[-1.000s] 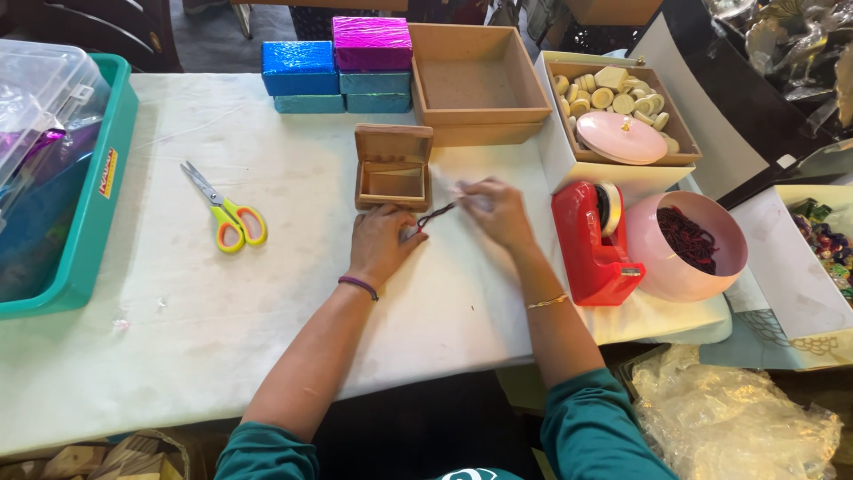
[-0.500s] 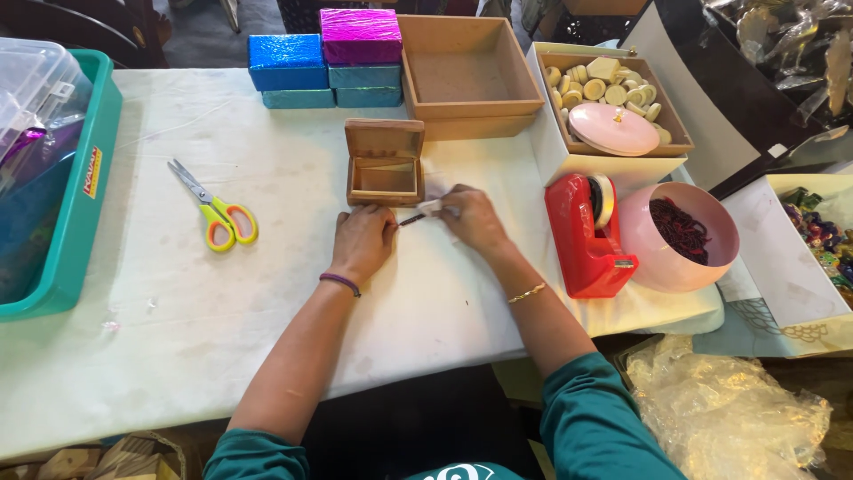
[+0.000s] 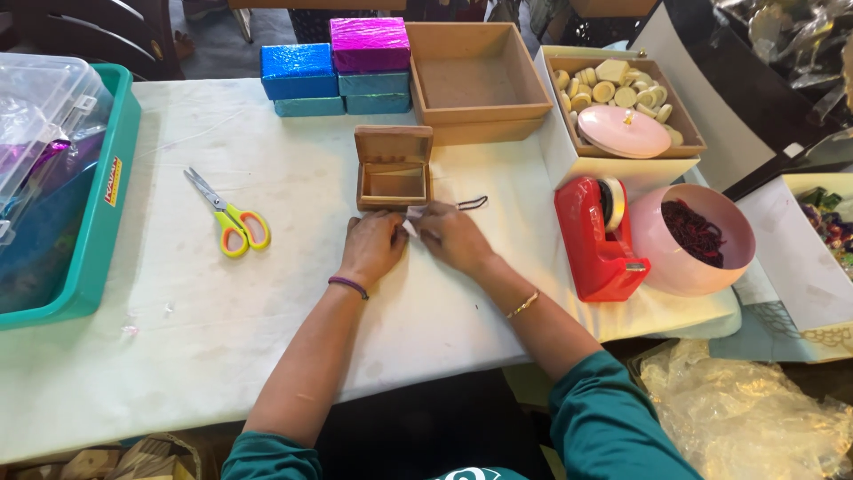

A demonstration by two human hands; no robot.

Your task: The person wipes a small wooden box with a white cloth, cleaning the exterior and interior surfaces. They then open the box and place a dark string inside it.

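Note:
A small open wooden box (image 3: 392, 169) stands on the white table (image 3: 178, 302), its lid upright. Just in front of it my left hand (image 3: 373, 246) and my right hand (image 3: 451, 236) meet, both pinching a small whitish scrap (image 3: 411, 219), paper or tape, between the fingertips. A thin dark loop (image 3: 474, 203), like a hair tie or string, lies on the table just beyond my right hand. What else the fingers hide I cannot tell.
Yellow-handled scissors (image 3: 227, 216) lie to the left. A red tape dispenser (image 3: 600, 236) and a pink bowl of dark bits (image 3: 697, 238) sit on the right. Behind are foil-wrapped blue and magenta boxes (image 3: 330, 67), an empty wooden tray (image 3: 475, 80), a tray of pale discs with a pink lid (image 3: 624, 132), and a teal bin (image 3: 75, 222) far left.
My right hand has drawn in toward the left hand; both now close together on the scrap in front of the box. The dark loop now lies on the table.

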